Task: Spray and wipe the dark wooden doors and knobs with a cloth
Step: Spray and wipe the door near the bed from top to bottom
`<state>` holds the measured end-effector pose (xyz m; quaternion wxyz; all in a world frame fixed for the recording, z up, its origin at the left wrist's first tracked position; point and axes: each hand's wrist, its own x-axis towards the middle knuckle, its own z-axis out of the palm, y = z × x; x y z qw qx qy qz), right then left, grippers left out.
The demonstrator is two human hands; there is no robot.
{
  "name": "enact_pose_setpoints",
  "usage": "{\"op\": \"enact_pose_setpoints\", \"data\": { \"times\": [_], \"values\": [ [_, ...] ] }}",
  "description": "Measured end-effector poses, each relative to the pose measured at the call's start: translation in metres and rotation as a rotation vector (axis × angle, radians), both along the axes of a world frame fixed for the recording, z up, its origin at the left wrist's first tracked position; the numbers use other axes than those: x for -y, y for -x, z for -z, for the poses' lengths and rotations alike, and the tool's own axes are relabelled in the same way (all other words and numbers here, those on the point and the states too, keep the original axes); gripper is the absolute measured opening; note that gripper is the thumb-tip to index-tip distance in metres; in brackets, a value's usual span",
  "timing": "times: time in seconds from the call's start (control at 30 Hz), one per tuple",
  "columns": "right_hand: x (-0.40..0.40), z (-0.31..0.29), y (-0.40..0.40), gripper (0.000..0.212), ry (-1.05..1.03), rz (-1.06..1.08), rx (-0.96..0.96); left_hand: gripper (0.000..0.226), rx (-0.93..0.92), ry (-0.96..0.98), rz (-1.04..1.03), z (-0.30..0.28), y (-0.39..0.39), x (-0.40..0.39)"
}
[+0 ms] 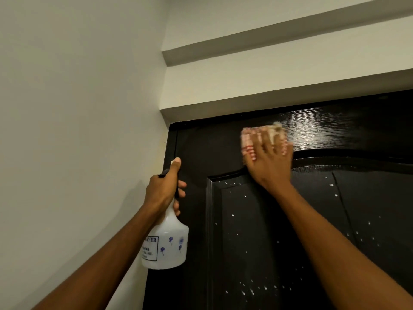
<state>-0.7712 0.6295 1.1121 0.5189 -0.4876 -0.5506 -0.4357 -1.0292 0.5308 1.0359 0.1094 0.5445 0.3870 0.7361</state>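
My right hand point(269, 157) presses one cloth point(263, 139), blurred, flat against the door point(257, 231), fingers seemingly spread; my left hand point(164, 189) grips one bottle point(166, 245).

Dim, warm indoor light; glare streaks the glossy door point(324, 128) top, and the wiping cloth point(263, 139) is motion-blurred.

right hand point(271, 161) flat on the cloth point(263, 139), pressing it against the top rail of the dark door point(245, 231). left hand point(164, 190) gripping the spray bottle point(166, 245) by the neck, beside the door's left edge. white droplets speckling the panel.
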Motion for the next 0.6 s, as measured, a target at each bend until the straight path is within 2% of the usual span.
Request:
{"op": "enact_pose_setpoints", "data": {
  "times": [0.1, 0.2, 0.27, 0.4, 0.47, 0.53, 0.6],
  "values": [
    [-0.001, 0.012, -0.001, 0.072, 0.003, -0.028, -0.195, 0.077, 0.005, 0.021, -0.007, 0.004, 0.003, 0.002],
    [-0.004, 0.019, 0.037, 0.068, -0.009, -0.052, -0.119, 0.076, 0.004, 0.044, 0.021, 0.007, 0.010, 0.002],
    [-0.005, 0.025, 0.063, 0.067, 0.039, -0.078, 0.063, 0.079, 0.020, 0.036, 0.042, 0.007, 0.015, 0.002],
    [-0.016, 0.039, 0.097, 0.070, 0.169, 0.004, 0.663, 0.084, 0.019, 0.009, 0.024, 0.011, 0.023, 0.001],
    [-0.016, 0.030, 0.094, 0.072, 0.183, 0.074, 0.817, 0.084, 0.001, 0.008, 0.022, 0.011, 0.024, 0.002],
    [-0.012, 0.012, 0.087, 0.069, 0.177, 0.091, 0.776, 0.078, 0.014, -0.016, 0.026, 0.008, 0.026, 0.005],
    [-0.007, -0.010, 0.082, 0.066, 0.131, 0.069, 0.579, 0.067, 0.033, -0.052, 0.043, 0.004, 0.028, 0.010]
  ]
}}
